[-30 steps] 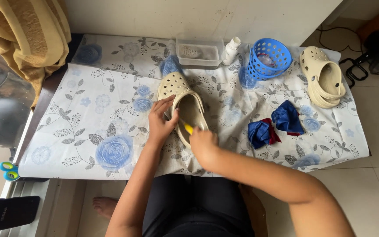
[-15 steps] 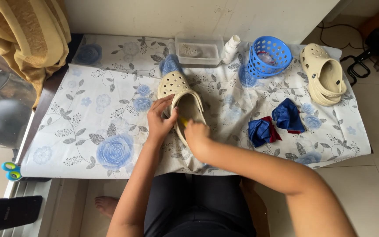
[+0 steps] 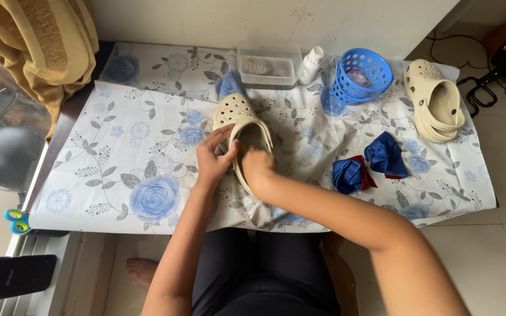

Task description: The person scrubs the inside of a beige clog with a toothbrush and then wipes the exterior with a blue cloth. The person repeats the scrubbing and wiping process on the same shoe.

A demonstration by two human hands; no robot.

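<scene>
So, both forearms angle in over the blue-flowered white tablecloth (image 3: 118, 169) w/ left hand (image 3: 213, 159) curled round the side of the cream perforated foam clog (image 3: 242, 130) mid-table, gripping it, and right hand (image 3: 257, 168) bent at the wrist, fingers tucked inside its opening, grip hidden.

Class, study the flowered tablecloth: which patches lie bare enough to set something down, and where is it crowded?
Bare: the tablecloth left of the left hand, and between the clog being held and blue cloths. Crowded: far edge with clear box, blue basket, second clog.
</scene>
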